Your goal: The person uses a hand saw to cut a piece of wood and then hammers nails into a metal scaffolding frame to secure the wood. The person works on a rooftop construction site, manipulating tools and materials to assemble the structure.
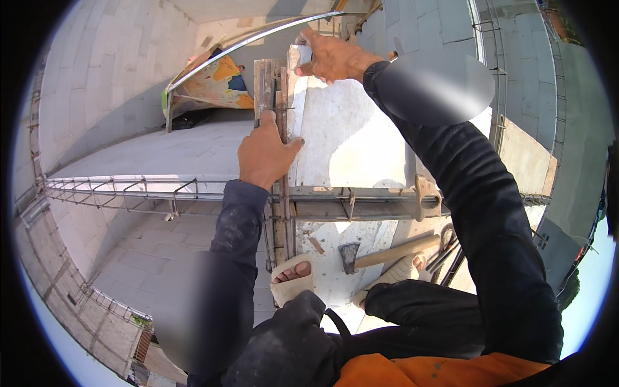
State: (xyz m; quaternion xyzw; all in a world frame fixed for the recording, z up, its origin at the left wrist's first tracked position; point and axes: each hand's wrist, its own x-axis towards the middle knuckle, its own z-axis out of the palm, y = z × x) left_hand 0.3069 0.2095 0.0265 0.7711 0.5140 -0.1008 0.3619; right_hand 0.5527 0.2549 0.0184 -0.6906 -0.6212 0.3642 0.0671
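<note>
Narrow wooden planks (282, 122) run away from me beside a broad whitish panel (351, 122). My left hand (264, 153) is closed over the planks. Its index finger lies forward along the wood, its thumb reaches across towards the panel's edge, and its other fingers are mostly hidden. Farther off, my right hand (336, 58) grips the far left corner of a pale board strip (296, 84) along the panel's left side, thumb and fingers apart around the end. The strip's underside is out of sight.
A hatchet (348, 257) with a wooden handle lies by my sandalled feet (293, 277). Steel rebar cages (129, 188) run crosswise on both sides. Pale block walls (122, 71) drop below to the left. Colourful sheeting (222, 84) hangs under a curved metal strip (258, 42).
</note>
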